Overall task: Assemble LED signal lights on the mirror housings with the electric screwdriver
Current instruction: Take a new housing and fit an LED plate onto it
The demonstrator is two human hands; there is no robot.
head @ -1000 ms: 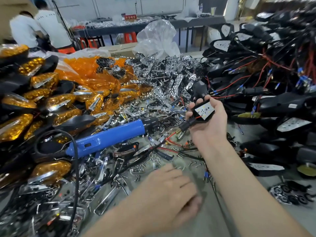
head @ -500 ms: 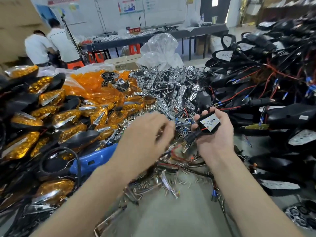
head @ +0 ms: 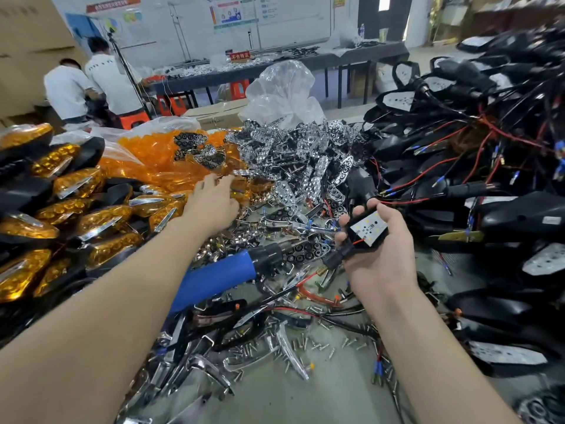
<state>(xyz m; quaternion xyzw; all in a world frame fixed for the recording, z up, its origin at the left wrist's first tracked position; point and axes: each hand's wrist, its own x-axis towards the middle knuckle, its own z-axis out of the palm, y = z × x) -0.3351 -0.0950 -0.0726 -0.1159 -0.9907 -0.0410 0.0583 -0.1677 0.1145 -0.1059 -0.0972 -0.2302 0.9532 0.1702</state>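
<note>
My right hand (head: 382, 255) grips a black housing (head: 368, 229) with a white LED board on top and red and black wires trailing from it. My left hand (head: 214, 200) is stretched forward over the heap of amber lenses (head: 159, 157) and chrome reflectors (head: 305, 160), fingers extended at the edge where the two heaps meet; whether it touches a part I cannot tell. The blue electric screwdriver (head: 220, 276) lies on the table between my forearms, its black nose pointing right.
Finished amber signal lights (head: 61, 209) are stacked at the left. Black housings with red wires (head: 474, 166) pile up at the right. Loose screws (head: 305, 344) and chrome trims litter the near table. Two people (head: 91, 84) stand at the far left by another table.
My left hand moved from the near table up and forward across the screwdriver to the lens and reflector heaps. My right hand kept its hold on the housing.
</note>
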